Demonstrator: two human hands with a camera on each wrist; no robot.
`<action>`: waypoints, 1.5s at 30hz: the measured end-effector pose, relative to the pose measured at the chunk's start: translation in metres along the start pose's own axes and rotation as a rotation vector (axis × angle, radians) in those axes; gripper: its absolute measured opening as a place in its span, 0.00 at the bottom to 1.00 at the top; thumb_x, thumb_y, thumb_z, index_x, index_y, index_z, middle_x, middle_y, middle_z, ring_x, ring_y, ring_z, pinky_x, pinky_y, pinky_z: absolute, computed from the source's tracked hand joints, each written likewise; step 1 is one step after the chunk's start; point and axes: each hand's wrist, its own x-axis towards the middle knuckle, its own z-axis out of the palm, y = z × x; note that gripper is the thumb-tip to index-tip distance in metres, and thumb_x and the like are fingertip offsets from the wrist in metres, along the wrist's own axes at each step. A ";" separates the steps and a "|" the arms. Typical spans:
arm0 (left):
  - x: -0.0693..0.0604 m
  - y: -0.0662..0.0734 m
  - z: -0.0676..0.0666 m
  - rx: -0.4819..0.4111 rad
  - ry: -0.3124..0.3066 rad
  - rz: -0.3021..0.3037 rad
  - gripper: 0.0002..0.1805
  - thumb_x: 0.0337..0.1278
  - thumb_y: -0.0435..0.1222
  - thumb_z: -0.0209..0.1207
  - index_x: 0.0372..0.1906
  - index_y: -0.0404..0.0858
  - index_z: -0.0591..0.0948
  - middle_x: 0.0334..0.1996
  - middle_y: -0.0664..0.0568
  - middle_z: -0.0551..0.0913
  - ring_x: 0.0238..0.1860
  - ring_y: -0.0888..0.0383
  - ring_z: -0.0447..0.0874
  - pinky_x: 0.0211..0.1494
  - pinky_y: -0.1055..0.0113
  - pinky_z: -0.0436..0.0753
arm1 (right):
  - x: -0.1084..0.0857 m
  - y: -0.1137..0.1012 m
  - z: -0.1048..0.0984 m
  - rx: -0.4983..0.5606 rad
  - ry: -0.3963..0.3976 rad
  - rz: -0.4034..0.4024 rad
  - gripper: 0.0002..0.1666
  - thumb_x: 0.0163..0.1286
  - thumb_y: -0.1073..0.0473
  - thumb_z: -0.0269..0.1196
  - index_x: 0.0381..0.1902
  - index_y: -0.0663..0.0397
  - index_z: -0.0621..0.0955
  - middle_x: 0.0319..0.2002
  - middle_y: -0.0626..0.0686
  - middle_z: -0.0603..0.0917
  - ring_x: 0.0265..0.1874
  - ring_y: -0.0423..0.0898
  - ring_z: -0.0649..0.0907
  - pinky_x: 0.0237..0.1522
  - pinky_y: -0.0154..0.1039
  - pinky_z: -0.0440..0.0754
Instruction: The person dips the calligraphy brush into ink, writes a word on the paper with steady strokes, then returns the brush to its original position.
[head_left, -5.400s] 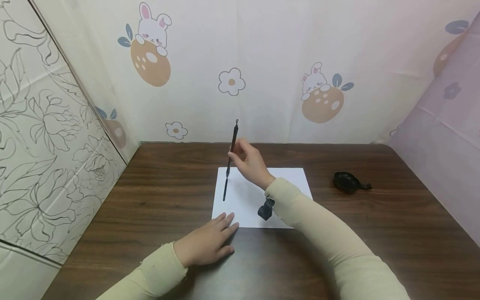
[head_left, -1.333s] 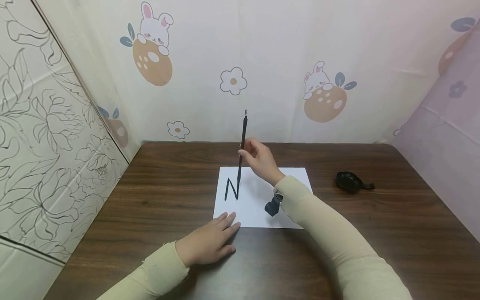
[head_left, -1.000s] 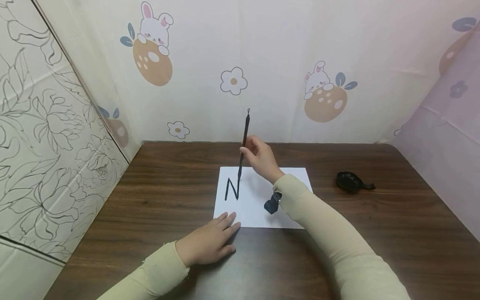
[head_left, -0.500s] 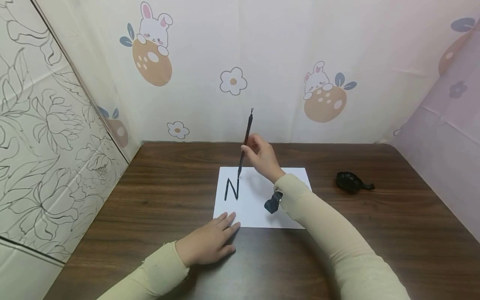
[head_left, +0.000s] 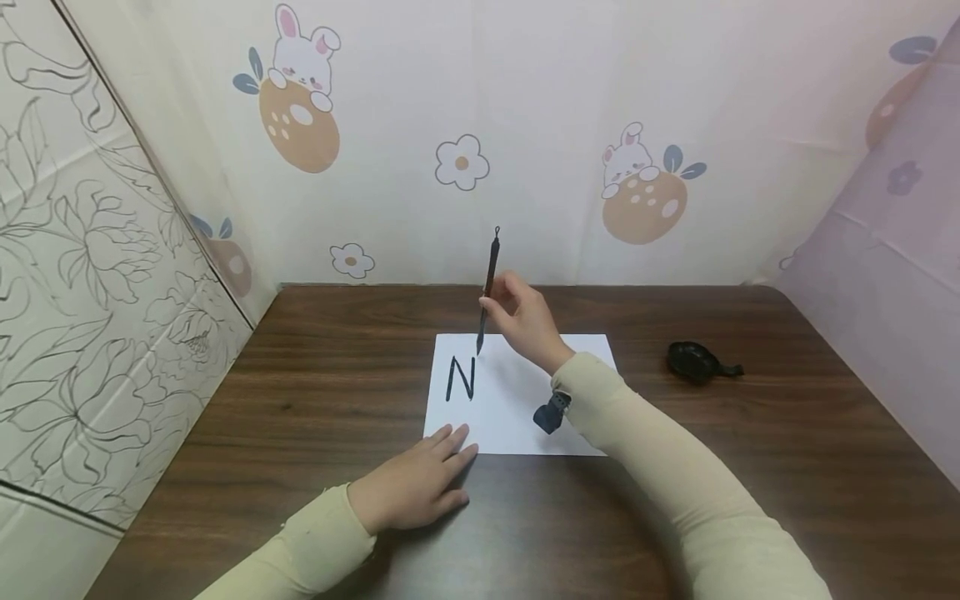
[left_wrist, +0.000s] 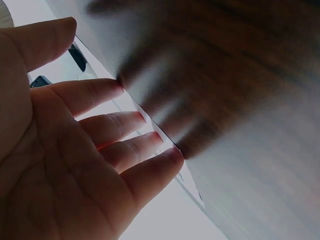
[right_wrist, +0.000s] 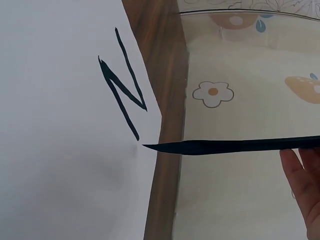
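Observation:
My right hand [head_left: 522, 321] pinches a dark ink brush [head_left: 491, 271] by its handle, which leans slightly to the right. In the right wrist view the pointed tip of the brush [right_wrist: 190, 147] is close to the end of a black stroke; whether it touches the paper I cannot tell. A black letter N [head_left: 461, 379] stands on the left part of the white paper sheet [head_left: 510, 417]. My left hand [head_left: 416, 483] lies with straight, slightly spread fingers, their tips at the sheet's near left edge. Seen from the left wrist, those fingers [left_wrist: 102, 95] hold nothing.
To the right of the sheet sits a small black dish with a short handle [head_left: 693, 362] on the brown wooden table [head_left: 322, 375]. Behind the table hangs a printed curtain [head_left: 540, 208]. A dark wrist camera [head_left: 551, 412] hangs below the right sleeve.
Only one stroke was on the sheet at first; now a full N is there. The brush has moved right and now sits just beyond the top of the last stroke. The left hand stays put.

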 end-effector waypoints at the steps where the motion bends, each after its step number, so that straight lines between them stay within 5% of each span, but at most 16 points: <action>1: 0.000 0.000 0.000 0.001 0.000 0.000 0.32 0.67 0.49 0.55 0.71 0.39 0.68 0.75 0.41 0.61 0.75 0.43 0.59 0.75 0.50 0.65 | -0.001 0.000 0.000 -0.002 -0.003 -0.002 0.11 0.72 0.59 0.60 0.48 0.59 0.76 0.40 0.53 0.82 0.42 0.48 0.81 0.44 0.44 0.84; 14: 0.000 0.000 0.001 0.001 -0.006 -0.004 0.32 0.68 0.49 0.54 0.72 0.39 0.67 0.75 0.42 0.60 0.76 0.43 0.58 0.76 0.50 0.64 | -0.008 0.001 0.003 -0.002 -0.030 -0.007 0.10 0.72 0.59 0.61 0.48 0.55 0.77 0.41 0.53 0.82 0.46 0.48 0.83 0.51 0.46 0.85; 45: 0.000 0.000 0.001 0.004 -0.004 -0.007 0.32 0.68 0.49 0.54 0.72 0.39 0.67 0.75 0.42 0.61 0.75 0.43 0.58 0.76 0.50 0.64 | -0.025 -0.001 -0.007 0.017 -0.072 0.052 0.12 0.70 0.58 0.62 0.49 0.54 0.78 0.39 0.52 0.82 0.37 0.46 0.84 0.41 0.41 0.87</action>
